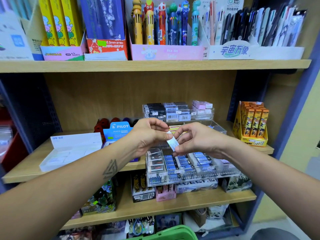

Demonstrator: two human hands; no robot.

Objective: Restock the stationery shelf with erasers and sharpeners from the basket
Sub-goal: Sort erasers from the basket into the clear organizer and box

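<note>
A wooden shelving unit (155, 65) with dark blue metal uprights fills the view, its boards crowded with stationery. On the top board, at eleven o'clock, a pink carton (63, 53) reads "JOGUMAN" and "12pcs"; beside it a red box (107, 45) shows "0.5mm" above Chinese characters, and at twelve o'clock a pink tray (166, 51) holds character-topped multicolour pens. Further right, at one o'clock, a white display (233, 50) carries large teal Chinese lettering. On the middle board a blue "PILOT PLASTIC ERASER" box (119, 130) stands at ten o'clock from the hands, with a flat white box (72, 149) left of it near the board's front edge, and an orange-yellow carton (251, 125) marked "10" stands at three o'clock by the right upright. A clear tiered acrylic rack (181, 168) of blue-sleeved erasers reaches the front lip of that board, its price tags too small to read. At centre, above the rack, both hands meet on a small white-and-blue eraser (172, 142): the left hand (149, 135) pinches its upper end between thumb and curled fingers, and the right hand (195, 139) pinches its lower end likewise. The eraser's print is blurred. Open air lies above the hands, up to the top board. At six o'clock the green rim of the basket (173, 233) shows at the bottom edge.
</note>
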